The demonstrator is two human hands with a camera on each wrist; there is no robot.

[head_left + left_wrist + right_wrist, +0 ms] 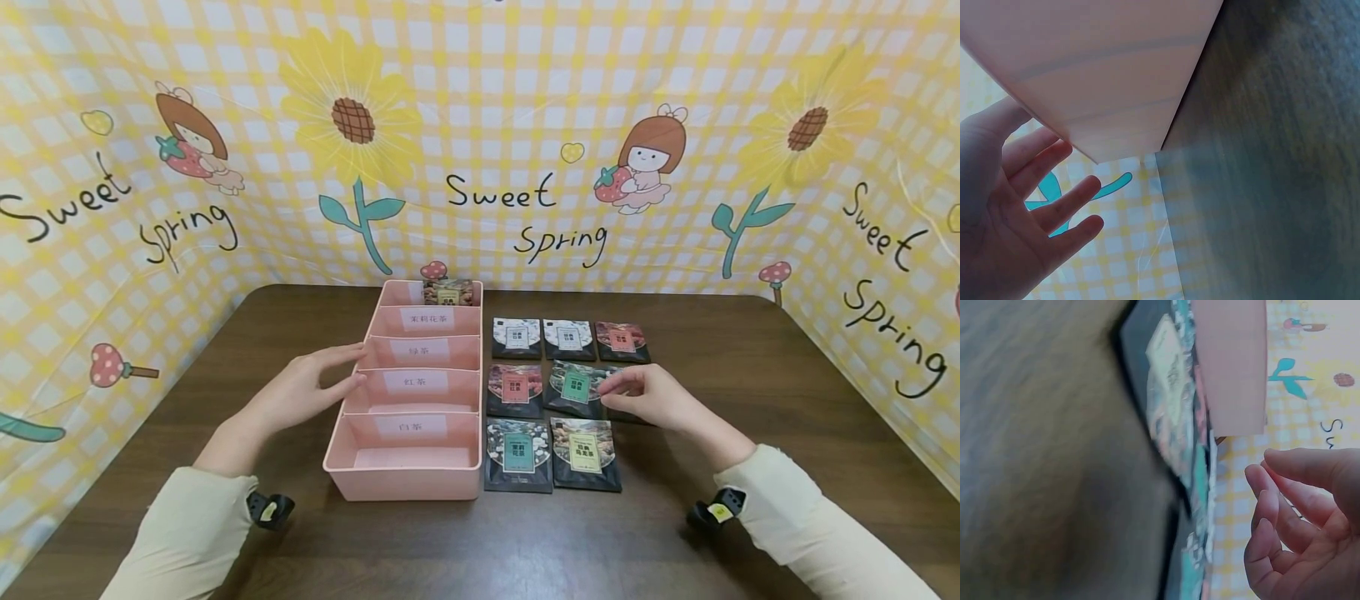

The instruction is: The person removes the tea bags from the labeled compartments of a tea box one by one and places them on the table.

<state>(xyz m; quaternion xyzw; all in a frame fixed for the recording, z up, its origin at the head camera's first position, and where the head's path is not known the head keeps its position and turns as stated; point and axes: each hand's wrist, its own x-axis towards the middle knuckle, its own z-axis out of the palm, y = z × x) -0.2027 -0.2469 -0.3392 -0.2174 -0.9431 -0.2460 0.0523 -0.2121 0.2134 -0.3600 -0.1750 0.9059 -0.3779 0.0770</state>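
Note:
A long pink divided box stands on the table, with white paper labels on its compartments. My left hand touches its left rim, thumb and fingertips at the edge, the other fingers spread beside the wall. To the right of the box, my right hand is over the tea packets, fingers bent and thumb tip near the index tip. Its fingertips overlap the right edge of a green-labelled tea packet. Another packet there is mostly hidden by that hand. Nothing shows between the fingers in the right wrist view.
Around the green one lie white-labelled packets, red-labelled packets, a teal-labelled packet and a yellow-labelled packet. One yellow-labelled packet stands in the box's rear compartment. A checked cloth hangs behind the brown table.

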